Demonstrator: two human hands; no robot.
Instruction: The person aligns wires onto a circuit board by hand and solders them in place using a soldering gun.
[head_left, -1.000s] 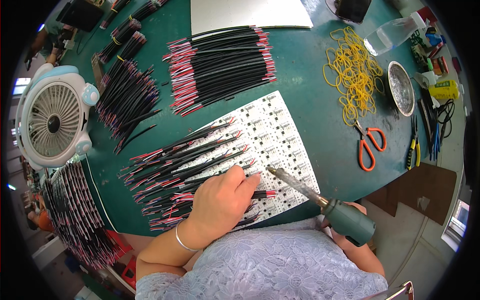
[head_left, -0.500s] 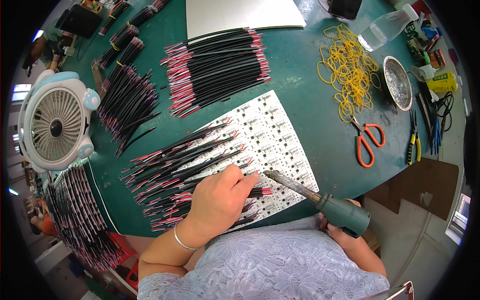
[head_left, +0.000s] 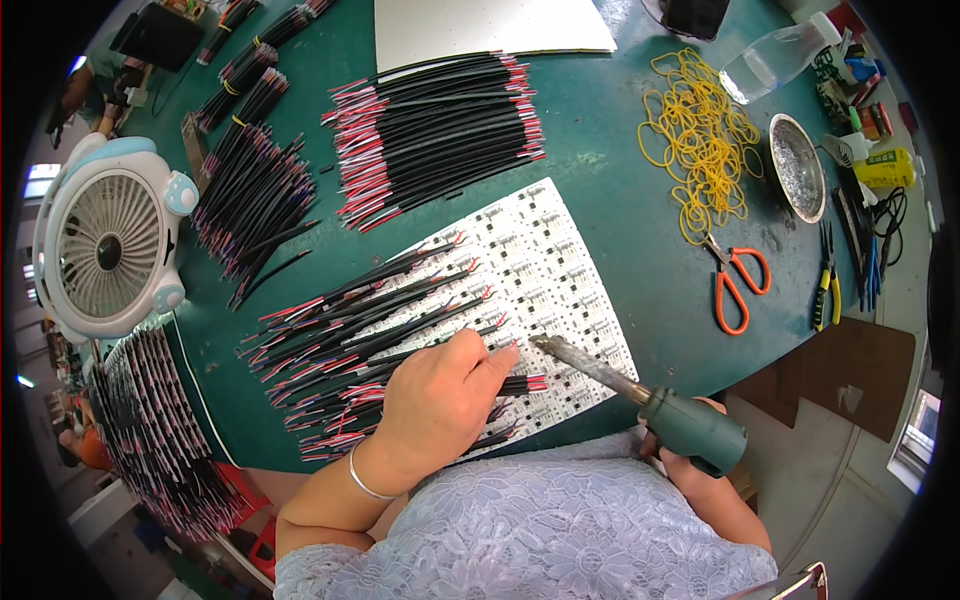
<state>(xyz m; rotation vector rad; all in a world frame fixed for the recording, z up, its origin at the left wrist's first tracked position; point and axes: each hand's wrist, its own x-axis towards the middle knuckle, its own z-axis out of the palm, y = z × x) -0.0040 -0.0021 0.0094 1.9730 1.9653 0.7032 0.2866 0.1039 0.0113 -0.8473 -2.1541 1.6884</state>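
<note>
A white circuit board sheet (head_left: pixel 590 330) lies slanted on the bench, with rows of small dark parts. Black-sleeved wires (head_left: pixel 380 298) with red, white and blue ends lie across its left side. My left hand (head_left: pixel 440 395) rests over the wires, thumb and forefinger pinched together at the board; a wire seems to be between them, though the fingers mostly hide it. In my right hand (head_left: pixel 690 462) is a green-handled soldering iron (head_left: pixel 690 425). Its tip is over the board, just right of my left fingertips and apart from them.
More black wires (head_left: pixel 450 130) lie beyond the board, and bundled wires (head_left: pixel 255 195) at the far left. A fan (head_left: pixel 110 250) stands left. Right are yellow rubber bands (head_left: pixel 695 140), orange-handled scissors (head_left: pixel 735 285), a metal bowl (head_left: pixel 797 168), pliers (head_left: pixel 827 275) and a plastic bottle (head_left: pixel 775 62).
The soldering iron has shifted slightly right, its tip drawing a little away from my left fingertips. My left hand has kept its pinch in the same place.
</note>
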